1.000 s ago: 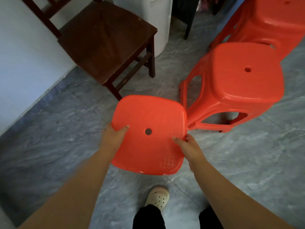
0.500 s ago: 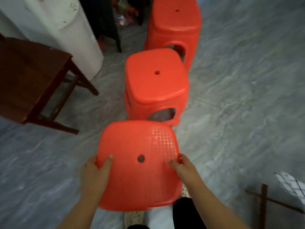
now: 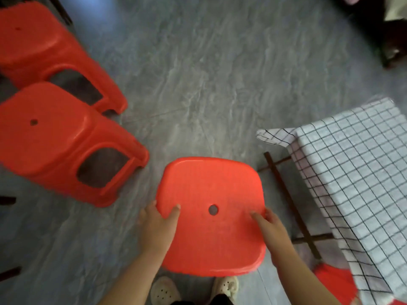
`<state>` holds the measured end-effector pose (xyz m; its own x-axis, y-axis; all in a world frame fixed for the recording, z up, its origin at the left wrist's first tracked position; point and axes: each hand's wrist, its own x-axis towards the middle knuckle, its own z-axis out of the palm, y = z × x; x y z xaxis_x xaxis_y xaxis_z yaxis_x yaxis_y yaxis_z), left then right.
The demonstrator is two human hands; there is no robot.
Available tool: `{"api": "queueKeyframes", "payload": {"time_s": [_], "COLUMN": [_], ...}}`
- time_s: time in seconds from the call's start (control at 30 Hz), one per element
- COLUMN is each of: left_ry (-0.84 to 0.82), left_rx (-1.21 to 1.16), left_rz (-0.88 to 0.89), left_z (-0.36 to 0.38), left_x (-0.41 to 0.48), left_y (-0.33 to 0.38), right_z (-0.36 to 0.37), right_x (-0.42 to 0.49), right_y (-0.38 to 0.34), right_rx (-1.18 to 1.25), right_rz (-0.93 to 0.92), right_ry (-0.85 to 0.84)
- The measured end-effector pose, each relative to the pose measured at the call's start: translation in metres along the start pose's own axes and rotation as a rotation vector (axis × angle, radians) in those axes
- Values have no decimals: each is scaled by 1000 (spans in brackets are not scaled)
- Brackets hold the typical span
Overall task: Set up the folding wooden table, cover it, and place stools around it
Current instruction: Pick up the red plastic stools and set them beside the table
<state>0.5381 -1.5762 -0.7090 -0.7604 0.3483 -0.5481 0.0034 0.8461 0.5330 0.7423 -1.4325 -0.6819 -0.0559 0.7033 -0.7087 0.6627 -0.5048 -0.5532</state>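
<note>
I carry a red plastic stool (image 3: 211, 194) in front of me, its square seat with a round centre hole facing up. My left hand (image 3: 159, 223) grips the seat's left edge, thumb on top. My right hand (image 3: 272, 225) grips the right edge the same way. The folding wooden table stands at the right under a white black-checked cloth (image 3: 356, 172); its dark crossed legs (image 3: 290, 203) show beside the stool. Two more red stools (image 3: 55, 139) (image 3: 39, 47) stand on the floor at the left.
Grey marbled floor tiles (image 3: 220, 73) spread across the middle and top. Another red stool's seat (image 3: 334, 280) peeks out under the cloth at the bottom right. Dark furniture (image 3: 385, 36) sits in the top right corner. My light shoes (image 3: 226, 287) are below the stool.
I have turned to the right with the stool in both hands. The two floor stools slid to the left of the view, and the covered table came in at the right.
</note>
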Motion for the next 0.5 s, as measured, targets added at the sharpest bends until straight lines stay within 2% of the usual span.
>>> {"api": "queueKeyframes", "payload": {"time_s": [0.17, 0.3, 0.4, 0.5], "left_ry": [-263, -495, -560, -539], "left_rx": [208, 309, 441, 572], "left_rz": [225, 376, 414, 440], "left_z": [84, 148, 192, 218], "left_x": [-19, -33, -40, -51], "left_y": [76, 129, 153, 168], "right_z": [-81, -114, -116, -120], "right_x": [3, 1, 1, 2], "right_y": [75, 122, 153, 173], "right_rx": [254, 373, 444, 468], "right_rz": [155, 300, 409, 458], "right_ry": [187, 319, 332, 307]}}
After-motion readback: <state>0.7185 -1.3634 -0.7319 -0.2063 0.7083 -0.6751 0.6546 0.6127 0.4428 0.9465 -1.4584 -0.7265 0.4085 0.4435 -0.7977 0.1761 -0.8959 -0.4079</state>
